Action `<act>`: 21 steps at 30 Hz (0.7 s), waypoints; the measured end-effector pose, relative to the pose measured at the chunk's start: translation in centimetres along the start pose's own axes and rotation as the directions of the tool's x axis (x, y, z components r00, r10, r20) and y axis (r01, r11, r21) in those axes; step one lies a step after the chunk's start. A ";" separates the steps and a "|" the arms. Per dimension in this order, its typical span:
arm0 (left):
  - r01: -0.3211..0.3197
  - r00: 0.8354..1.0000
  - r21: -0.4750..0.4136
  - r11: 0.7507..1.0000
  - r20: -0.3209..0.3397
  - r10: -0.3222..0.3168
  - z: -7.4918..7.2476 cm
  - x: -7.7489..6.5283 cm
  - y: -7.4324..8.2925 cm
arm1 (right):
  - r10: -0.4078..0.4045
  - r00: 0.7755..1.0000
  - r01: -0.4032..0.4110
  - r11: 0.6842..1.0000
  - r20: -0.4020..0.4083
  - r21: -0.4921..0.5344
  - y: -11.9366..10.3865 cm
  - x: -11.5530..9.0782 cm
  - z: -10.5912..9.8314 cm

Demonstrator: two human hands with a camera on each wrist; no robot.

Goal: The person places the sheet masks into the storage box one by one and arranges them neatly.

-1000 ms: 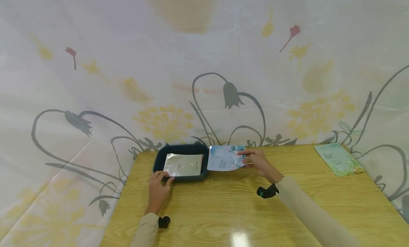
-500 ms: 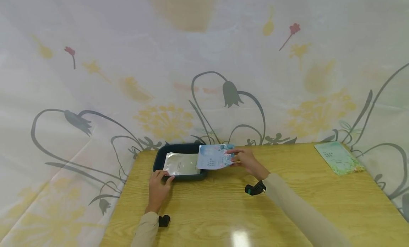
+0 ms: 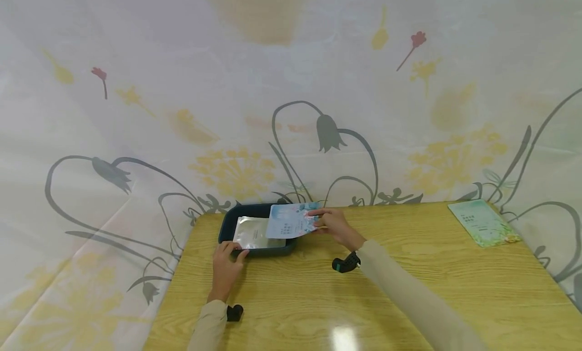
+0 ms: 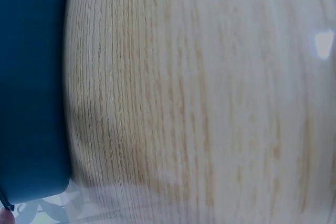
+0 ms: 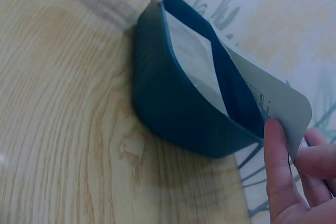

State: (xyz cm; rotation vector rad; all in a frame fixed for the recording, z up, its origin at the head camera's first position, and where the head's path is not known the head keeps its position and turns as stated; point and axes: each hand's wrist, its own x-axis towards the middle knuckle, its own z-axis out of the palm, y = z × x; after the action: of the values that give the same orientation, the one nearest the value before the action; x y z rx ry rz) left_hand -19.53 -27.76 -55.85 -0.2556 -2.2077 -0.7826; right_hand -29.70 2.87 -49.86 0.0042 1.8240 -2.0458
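My right hand (image 3: 334, 224) pinches the right edge of a light-blue sheet mask packet (image 3: 288, 222), which hangs tilted over the right part of a dark blue plastic bin (image 3: 229, 217). From the right wrist view, the packet's grey back (image 5: 281, 100) shows above the bin's far rim, between thumb and fingers. A silver packet (image 3: 254, 232) lies in the bin, partly covered by the blue one. With thumb and fingers, my left hand (image 3: 226, 267) grips the bin's rim at the near left corner. Only a fingertip (image 4: 6, 217) of it appears in the left wrist view, beside the bin wall.
A green packet (image 3: 484, 223) lies flat at the table's far right. The wood-grain table (image 3: 309, 295) ends at a printed floral cloth (image 3: 291, 154) behind the bin. The bin stands near that back edge.
My right hand has carried the light-blue packet leftward, from beside the bin to over its right half. The left hand and the bin have stayed in place.
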 end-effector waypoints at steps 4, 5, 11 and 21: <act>-0.004 1.000 -0.004 1.000 -0.004 0.004 0.0 -0.1 -0.2 | -0.002 1.000 0.002 1.000 -0.010 -0.014 -0.1 0.3 0.9; -0.004 1.000 -0.006 1.000 -0.006 0.004 0.0 -0.1 -0.2 | -0.004 1.000 0.004 1.000 -0.012 -0.013 -0.1 0.4 1.2; -0.002 1.000 -0.024 1.000 0.002 0.002 -0.1 0.0 -0.2 | -0.024 0.999 0.024 1.000 -0.024 0.017 -0.1 1.0 2.4; 0.017 1.000 0.001 1.000 0.012 -0.017 -0.1 0.0 -0.1 | -0.055 0.998 0.054 0.998 -0.040 -0.020 0.3 1.7 4.5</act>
State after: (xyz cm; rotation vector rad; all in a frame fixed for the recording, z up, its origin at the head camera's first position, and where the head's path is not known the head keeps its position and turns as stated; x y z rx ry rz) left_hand -19.52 -27.89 -55.81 -0.2415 -2.2243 -0.7911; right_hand -30.05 -1.90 -49.90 -0.0102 1.8876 -2.0795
